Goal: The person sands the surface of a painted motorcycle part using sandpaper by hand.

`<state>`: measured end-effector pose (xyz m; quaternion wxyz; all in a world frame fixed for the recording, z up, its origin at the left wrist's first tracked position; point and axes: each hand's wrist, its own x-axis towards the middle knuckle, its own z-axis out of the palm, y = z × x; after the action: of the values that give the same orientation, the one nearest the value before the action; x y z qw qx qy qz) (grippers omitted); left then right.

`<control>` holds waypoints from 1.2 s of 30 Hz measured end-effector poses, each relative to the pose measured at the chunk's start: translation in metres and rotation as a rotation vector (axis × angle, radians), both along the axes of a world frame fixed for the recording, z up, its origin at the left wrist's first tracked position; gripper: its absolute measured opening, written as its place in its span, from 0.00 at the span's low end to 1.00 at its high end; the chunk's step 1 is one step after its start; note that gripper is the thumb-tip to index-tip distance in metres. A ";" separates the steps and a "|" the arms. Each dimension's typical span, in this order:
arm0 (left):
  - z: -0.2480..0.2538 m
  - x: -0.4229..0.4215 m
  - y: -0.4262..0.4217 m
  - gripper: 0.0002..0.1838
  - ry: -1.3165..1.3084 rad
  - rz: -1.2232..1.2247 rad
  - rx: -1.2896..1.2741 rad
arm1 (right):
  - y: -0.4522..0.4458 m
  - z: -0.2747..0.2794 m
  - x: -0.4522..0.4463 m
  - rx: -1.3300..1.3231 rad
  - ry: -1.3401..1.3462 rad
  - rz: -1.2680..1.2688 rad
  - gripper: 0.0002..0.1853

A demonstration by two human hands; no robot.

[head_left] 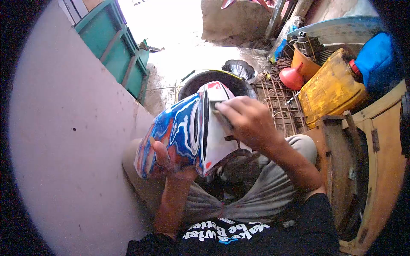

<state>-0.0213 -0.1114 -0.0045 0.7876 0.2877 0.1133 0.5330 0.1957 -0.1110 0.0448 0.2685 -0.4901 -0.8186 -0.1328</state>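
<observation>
A painted shell (pixel 183 123), helmet-like in form, is propped over my lap. Its left part carries marbled blue, white and orange-red swirls, and its right part is white with red patches. My left hand (pixel 171 162) grips the swirled side low down, thumb raised against it and the other fingers mostly hidden. Against the white part, my right hand (pixel 245 117) presses a small, thin greyish pad (pixel 223 120) with its fingers closed. What the pad is made of I cannot make out. A dark slot runs between the swirled and white parts.
Ahead of the shell sits a black basin (pixel 200 81), beside a dark fluted bowl (pixel 239 68). To the right are a rusty wire grid (pixel 282 104), a red funnel (pixel 291 77), a yellow jerrycan (pixel 333 89) and wooden furniture (pixel 380 158). A pale wall (pixel 77 141) stands close on the left.
</observation>
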 end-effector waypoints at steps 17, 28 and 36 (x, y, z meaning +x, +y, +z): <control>0.002 0.007 -0.005 0.65 -0.072 0.007 -0.162 | -0.043 -0.006 -0.039 0.040 0.063 0.398 0.14; -0.010 0.002 -0.008 0.64 -0.008 0.019 -0.124 | -0.020 -0.006 -0.017 0.028 0.054 0.223 0.15; -0.006 0.013 0.002 0.64 -0.115 -0.002 0.011 | -0.049 -0.005 -0.043 -0.010 0.160 0.524 0.16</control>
<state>-0.0083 -0.1091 -0.0108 0.7916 0.2612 0.0645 0.5485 0.1524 -0.1598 0.0397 0.3549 -0.2719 -0.8944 -0.0156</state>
